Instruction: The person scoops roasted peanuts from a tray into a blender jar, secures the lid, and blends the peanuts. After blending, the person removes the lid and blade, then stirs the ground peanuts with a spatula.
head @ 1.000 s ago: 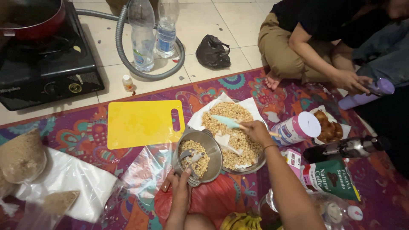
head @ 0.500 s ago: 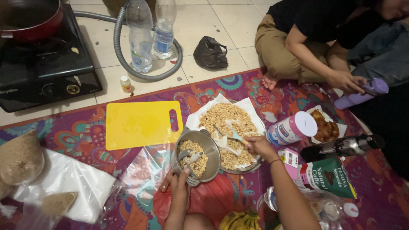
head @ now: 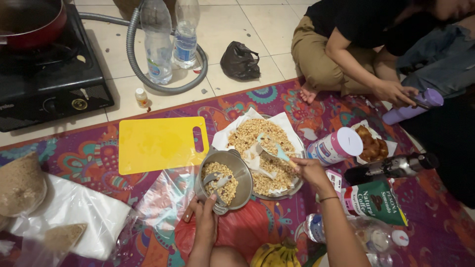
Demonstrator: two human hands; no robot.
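Water bottles (head: 157, 42): 2, standing on the tiles.
Small bottle (head: 141, 97): 1, by the stove.
Stove (head: 49, 74): 1, with 1 red pan (head: 29, 22) on it.
Yellow cutting board (head: 157, 144): 1.
Metal pot (head: 223, 180): 1, with nuts inside.
Tray of nuts (head: 262, 143): 1.
Spatula (head: 274, 150): 1.
Pink can (head: 335, 146): 1.
Green coffee bag (head: 377, 201): 1.
Purple bottle (head: 413, 107): 1.
Black bag (head: 240, 60): 1.
Banana bunch (head: 274, 256): 1.
Grey hose (head: 136, 59): 1.
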